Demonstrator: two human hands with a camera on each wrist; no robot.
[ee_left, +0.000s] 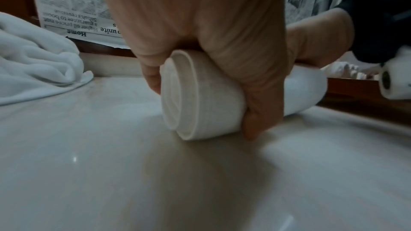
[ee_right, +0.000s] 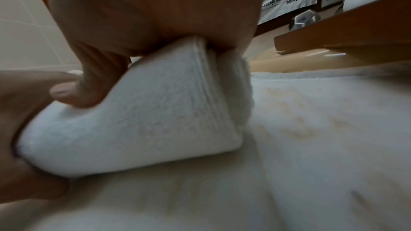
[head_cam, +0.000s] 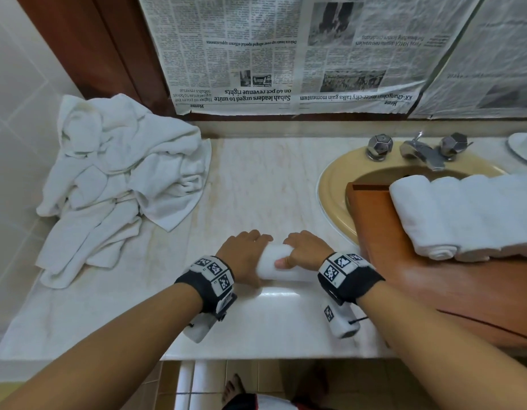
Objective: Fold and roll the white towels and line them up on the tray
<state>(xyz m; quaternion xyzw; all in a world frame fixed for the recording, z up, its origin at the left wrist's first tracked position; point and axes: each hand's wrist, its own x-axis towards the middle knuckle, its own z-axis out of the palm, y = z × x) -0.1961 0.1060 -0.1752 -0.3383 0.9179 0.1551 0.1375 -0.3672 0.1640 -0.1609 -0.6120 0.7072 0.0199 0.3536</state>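
Both grips clamped on one rolled towel point(head_cam: 281, 266) against the surface point(head_cam: 256, 184): left hand point(head_cam: 246, 255) at one end, right hand point(head_cam: 305, 250) at the other. Tray point(head_cam: 371, 208) right of the grip. Risk: slackened hold in transit, roll unwinding.

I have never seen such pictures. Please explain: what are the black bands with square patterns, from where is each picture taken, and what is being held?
No machine here: a person works with bare hands. The wristbands carry small cameras. The wide picture comes from a head camera; the two close ones look along each wrist. The left hand and right hand both grip one rolled towel on the marble counter. Loose towels lie at the left. At the right, finished rolls sit on a wooden tray resting over the sink.
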